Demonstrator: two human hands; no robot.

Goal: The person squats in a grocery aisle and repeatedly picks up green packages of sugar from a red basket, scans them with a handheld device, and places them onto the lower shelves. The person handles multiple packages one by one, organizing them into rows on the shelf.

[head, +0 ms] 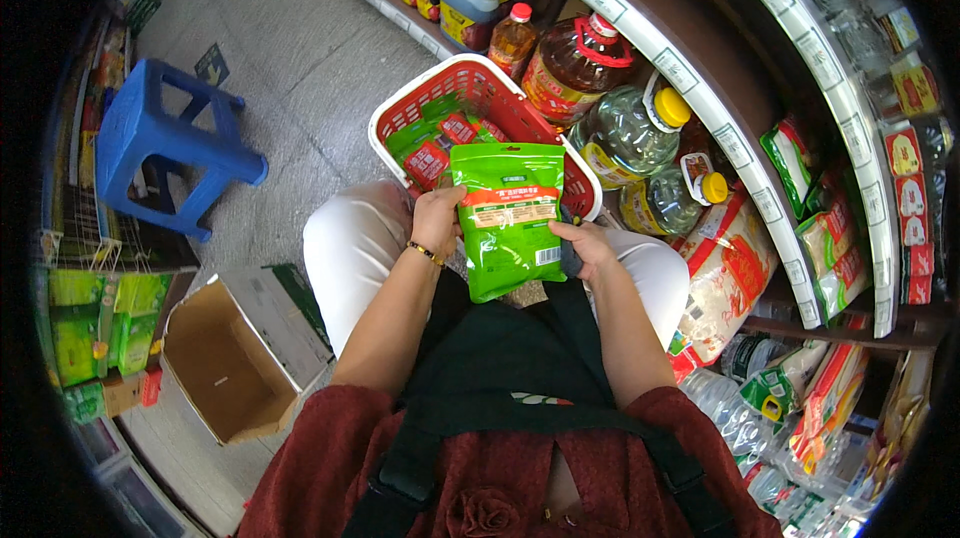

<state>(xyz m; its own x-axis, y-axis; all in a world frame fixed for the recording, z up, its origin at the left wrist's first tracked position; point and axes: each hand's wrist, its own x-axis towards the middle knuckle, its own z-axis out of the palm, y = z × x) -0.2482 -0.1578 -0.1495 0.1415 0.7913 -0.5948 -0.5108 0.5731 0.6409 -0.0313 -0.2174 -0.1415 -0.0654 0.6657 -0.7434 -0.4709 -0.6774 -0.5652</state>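
A green plastic food pouch [510, 238] with a red band, printed text and a barcode is held upright over my lap. My left hand [437, 221] grips its left edge, thumb on the front. On the right edge my right hand [587, 247] pinches it; a dark grey cloth [571, 245] shows between that hand and the pouch. Just beyond stands a red plastic basket with a white rim [442, 67], partly hidden by the pouch. Inside the basket lie several green and red packets [429, 163].
At left are a blue plastic stool [161, 137] and an open cardboard box [225, 373] on the grey floor [300, 88]. Along the right, store shelves [679, 69] hold large oil bottles [630, 129] and a big printed sack [724, 275]. Green packs [79, 328] line the left shelf.
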